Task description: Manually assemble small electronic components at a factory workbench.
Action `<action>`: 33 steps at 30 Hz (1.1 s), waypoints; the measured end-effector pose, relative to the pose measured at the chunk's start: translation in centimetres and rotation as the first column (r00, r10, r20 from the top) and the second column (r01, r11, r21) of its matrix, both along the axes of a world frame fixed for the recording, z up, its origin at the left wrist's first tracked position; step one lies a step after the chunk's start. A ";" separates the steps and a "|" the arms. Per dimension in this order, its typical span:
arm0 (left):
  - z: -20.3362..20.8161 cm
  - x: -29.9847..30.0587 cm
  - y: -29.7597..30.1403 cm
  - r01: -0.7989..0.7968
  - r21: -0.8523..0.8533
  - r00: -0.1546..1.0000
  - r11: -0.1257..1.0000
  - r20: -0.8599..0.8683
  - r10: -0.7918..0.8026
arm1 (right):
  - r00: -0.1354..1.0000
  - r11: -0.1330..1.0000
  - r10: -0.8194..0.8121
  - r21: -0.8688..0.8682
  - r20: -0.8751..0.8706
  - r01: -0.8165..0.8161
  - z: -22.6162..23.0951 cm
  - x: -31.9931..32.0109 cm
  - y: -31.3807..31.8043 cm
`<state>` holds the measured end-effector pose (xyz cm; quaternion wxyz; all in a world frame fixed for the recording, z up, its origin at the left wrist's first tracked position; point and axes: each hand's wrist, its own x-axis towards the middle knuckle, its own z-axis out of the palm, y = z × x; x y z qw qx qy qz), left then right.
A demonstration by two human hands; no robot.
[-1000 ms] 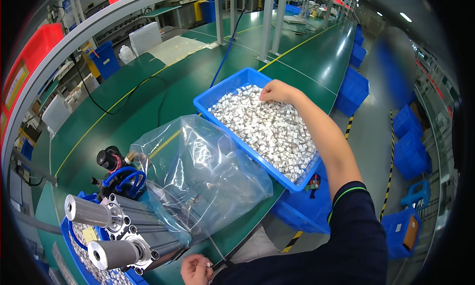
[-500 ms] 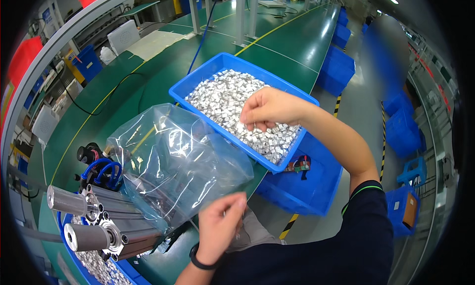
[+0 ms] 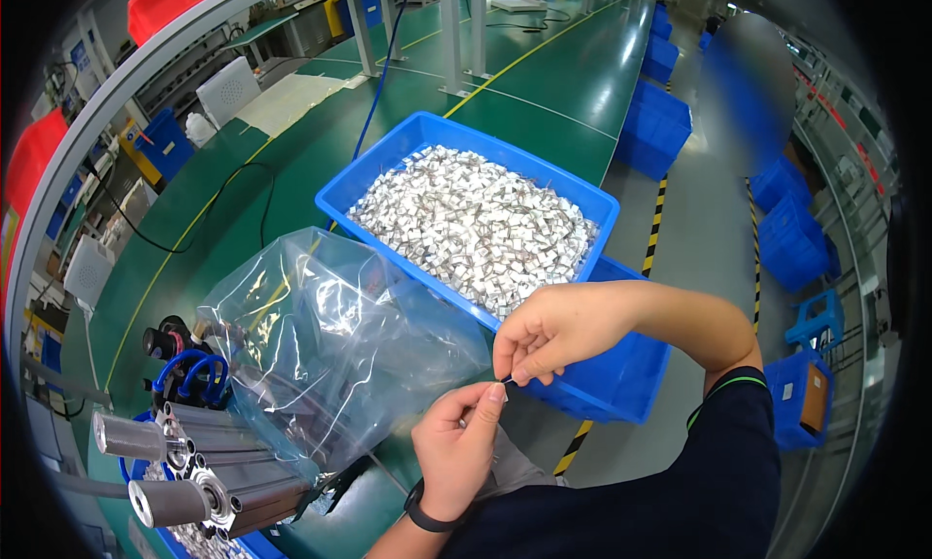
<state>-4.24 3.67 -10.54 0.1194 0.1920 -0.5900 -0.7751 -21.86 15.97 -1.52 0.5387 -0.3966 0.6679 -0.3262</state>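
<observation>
My left hand (image 3: 456, 447), with a black band at the wrist, is closed in a pinch of thumb and forefinger. The tip of my right hand (image 3: 563, 334) meets it, its fingers also pinched. Between the two sets of fingertips shows a tiny thin-leaded part (image 3: 507, 379), mostly covered by the fingers. Just beyond my hands, a blue bin (image 3: 330, 195) holds a heap of small white parts (image 3: 476, 219) with thin wire leads. To the left of my hands lies a crumpled clear plastic bag (image 3: 340, 316) on the green table.
A machine with two silver cylinders (image 3: 209, 462) stands at the lower left, near another blue bin with white parts. Below the full bin sits a second blue bin (image 3: 616, 365). A metal frame post (image 3: 449, 34) rises from the green table (image 3: 544, 83); a blue cord runs behind.
My right hand has drawn back from the heap of white parts toward me and now meets my left hand. The left hand has shifted slightly right, and the view has moved a little.
</observation>
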 end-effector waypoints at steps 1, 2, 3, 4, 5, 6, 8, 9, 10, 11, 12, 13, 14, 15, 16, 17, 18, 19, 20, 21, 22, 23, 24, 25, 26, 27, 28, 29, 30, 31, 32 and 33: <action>-0.1 -0.3 0.2 -0.038 0.001 0.999 0.999 -0.020 0.038 | 1.000 1.000 -0.023 -0.020 0.003 0.023 -0.1 -0.2 0.1; 0.1 -0.5 0.3 -0.040 -0.001 0.999 0.999 -0.020 0.039 | 1.000 1.000 -0.021 -0.022 0.003 0.021 -0.1 -0.6 0.1; 0.4 -0.8 0.4 -0.037 0.056 0.999 0.998 -0.003 0.037 | 1.000 0.999 -0.024 -0.033 -0.010 0.024 -0.1 -1.0 0.1; 0.6 -1.1 0.6 -0.032 0.114 0.999 0.993 0.010 0.031 | 0.999 0.999 -0.030 -0.044 -0.025 0.029 0.0 -1.5 0.2; 0.6 -1.3 0.7 -0.034 0.113 0.999 0.993 0.009 0.033 | 0.999 0.999 -0.028 -0.045 -0.027 0.027 0.2 -2.4 0.3; 0.5 -1.5 0.8 -0.010 0.139 1.000 0.990 0.022 0.007 | 0.993 0.998 -0.053 -0.045 -0.107 0.049 0.3 -3.7 0.3; 0.2 -1.4 0.8 0.043 0.141 0.996 0.989 0.073 -0.054 | 0.956 0.992 -0.126 -0.011 -0.264 0.128 0.3 -6.9 0.5; -0.1 -0.9 0.9 0.048 0.142 0.996 0.989 0.070 -0.058 | 0.926 0.983 -0.166 0.023 -0.339 0.184 -0.2 -9.0 0.7; -0.4 -0.3 0.9 0.122 0.121 0.987 0.985 0.094 -0.134 | 0.814 0.985 -0.128 0.022 -0.566 0.171 -1.5 -11.4 0.7; -0.7 0.4 0.9 0.191 0.099 0.972 0.977 0.123 -0.202 | 0.651 0.988 -0.083 0.023 -0.754 0.152 -3.3 -13.9 0.3; -1.1 1.0 1.1 0.208 0.130 0.967 0.969 0.125 -0.224 | 0.495 0.986 -0.124 -0.052 -0.860 0.158 -5.1 -16.0 -0.8; -1.4 1.2 1.7 0.193 0.045 0.978 0.980 0.066 -0.196 | 0.323 0.981 -0.168 -0.126 -0.931 0.147 -6.5 -17.8 -2.3; -1.2 1.4 1.7 0.226 0.026 0.970 0.974 0.086 -0.228 | 0.376 0.956 -0.275 -0.209 -0.885 0.207 -7.3 -19.1 -3.5; -1.0 1.5 1.6 0.257 0.005 0.961 0.966 0.106 -0.256 | 0.421 0.919 -0.381 -0.288 -0.823 0.269 -8.0 -20.3 -5.0; -1.2 1.5 1.6 0.258 0.005 0.961 0.966 0.105 -0.257 | 0.419 0.919 -0.381 -0.287 -0.824 0.270 -9.2 -21.6 -6.2; -1.4 1.6 1.6 0.274 -0.007 0.957 0.962 0.104 -0.272 | 0.433 0.916 -0.393 -0.306 -0.811 0.257 -10.6 -23.0 -7.2; -1.5 1.7 1.5 0.284 -0.021 0.954 0.959 0.106 -0.280 | 0.451 0.914 -0.403 -0.327 -0.796 0.241 -11.7 -23.9 -8.2; -1.6 1.7 1.4 0.282 -0.020 0.954 0.959 0.107 -0.279 | 0.452 0.914 -0.403 -0.327 -0.796 0.239 -12.1 -24.3 -9.0; -1.6 1.7 1.3 0.267 -0.012 0.959 0.964 0.103 -0.265 | 0.471 0.934 -0.353 -0.276 -0.809 0.225 -12.4 -24.6 -9.5; -1.6 1.7 1.2 0.254 -0.004 0.963 0.967 0.100 -0.252 | 0.488 0.951 -0.302 -0.225 -0.819 0.212 -12.7 -25.0 -9.7; -1.6 1.7 1.0 0.244 -0.004 0.965 0.970 0.103 -0.243 | 0.494 0.953 -0.299 -0.226 -0.817 0.203 -12.3 -24.7 -10.3; -1.5 1.8 0.8 0.245 0.000 0.963 0.970 0.116 -0.243 | 0.567 0.955 -0.277 -0.159 -0.776 0.249 -11.8 -24.6 -10.8; -1.5 1.9 0.6 0.246 0.003 0.961 0.969 0.129 -0.245 | 0.636 0.954 -0.258 -0.087 -0.728 0.287 -11.4 -24.3 -11.3; -1.5 1.9 0.7 0.249 0.006 0.960 0.968 0.127 -0.248 | 0.634 0.953 -0.258 -0.085 -0.729 0.290 -11.5 -24.8 -10.9; -1.5 1.9 0.8 0.256 0.024 0.958 0.966 0.129 -0.257 | 0.626 0.971 -0.212 -0.092 -0.751 0.219 -11.5 -25.3 -10.5; -1.5 1.9 0.9 0.264 0.042 0.955 0.964 0.129 -0.268 | 0.613 0.984 -0.167 -0.096 -0.772 0.147 -11.6 -25.8 -9.9; -1.6 1.9 1.0 0.267 0.044 0.954 0.963 0.129 -0.270 | 0.612 0.984 -0.167 -0.094 -0.773 0.149 -11.7 -26.2 -9.5; -1.7 1.8 1.0 0.271 0.055 0.955 0.961 0.109 -0.275 | 0.592 0.987 -0.121 -0.034 -0.797 0.155 -11.8 -26.6 -9.0; -1.8 1.8 1.1 0.276 0.066 0.956 0.959 0.089 -0.281 | 0.571 0.986 -0.074 0.026 -0.818 0.164 -11.9 -26.9 -8.4; -1.9 1.8 1.1 0.272 0.065 0.957 0.960 0.090 -0.277 | 0.572 0.987 -0.072 0.025 -0.817 0.160 -11.5 -26.6 -8.4; -2.1 1.8 1.0 0.281 0.051 0.954 0.958 0.095 -0.285 | 0.572 0.987 -0.042 0.055 -0.819 0.151 -11.0 -26.4 -8.1; -2.2 1.8 0.9 0.291 0.036 0.951 0.956 0.099 -0.293 | 0.570 0.986 -0.012 0.085 -0.822 0.143 -10.5 -26.1 -7.9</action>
